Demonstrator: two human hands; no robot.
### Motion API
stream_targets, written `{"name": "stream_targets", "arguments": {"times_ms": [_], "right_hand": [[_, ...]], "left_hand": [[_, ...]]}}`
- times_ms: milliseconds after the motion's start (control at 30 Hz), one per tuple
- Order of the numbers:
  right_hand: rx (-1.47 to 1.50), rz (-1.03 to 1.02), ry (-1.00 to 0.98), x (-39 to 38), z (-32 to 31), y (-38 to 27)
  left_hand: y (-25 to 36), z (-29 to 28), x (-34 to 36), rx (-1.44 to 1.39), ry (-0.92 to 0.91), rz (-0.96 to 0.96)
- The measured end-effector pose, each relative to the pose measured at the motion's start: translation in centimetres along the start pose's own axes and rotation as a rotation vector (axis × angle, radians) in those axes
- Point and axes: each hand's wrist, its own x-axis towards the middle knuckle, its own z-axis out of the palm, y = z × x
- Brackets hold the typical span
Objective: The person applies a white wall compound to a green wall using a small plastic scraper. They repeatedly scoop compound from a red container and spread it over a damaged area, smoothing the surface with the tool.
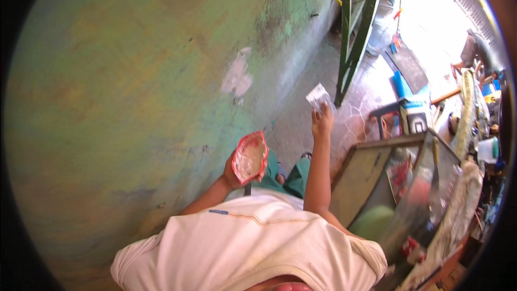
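My left hand (230, 172) is wrapped around a red-rimmed, bowl-like container (251, 157), tilted so its inside shows. Pale beige paste coats its bottom and sides. Stretched out ahead, my right hand (323, 122) grips a thin, clear-to-whitish flat scraper (319, 96) by its lower end; whitish paste seems to lie on its upper part. The scraper is apart from the container. On the green, stained wall (134, 75) at the left is a pale smeared patch (237, 75), beyond both hands.
A dark green metal frame (350, 48) stands just past my right hand. A wooden cabinet (361, 167) with glass panels is close at my right, with cluttered goods beyond it. Behind the cabinet are a printed bag (417, 116) and a dark chair (383, 116). Grey floor (293, 124) lies between.
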Motion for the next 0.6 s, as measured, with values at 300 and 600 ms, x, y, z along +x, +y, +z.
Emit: {"name": "stream_targets", "arguments": {"times_ms": [300,600], "right_hand": [[-0.33,-0.244,-0.264,-16.1,1.9,-2.3],[-0.38,-0.026,-0.155,-35.6,-3.4,3.9]], "left_hand": [[1.8,3.3,-8.0,0.136,0.0,0.163],[1.1,6.6,-13.8,0.399,0.05,0.307]]}}
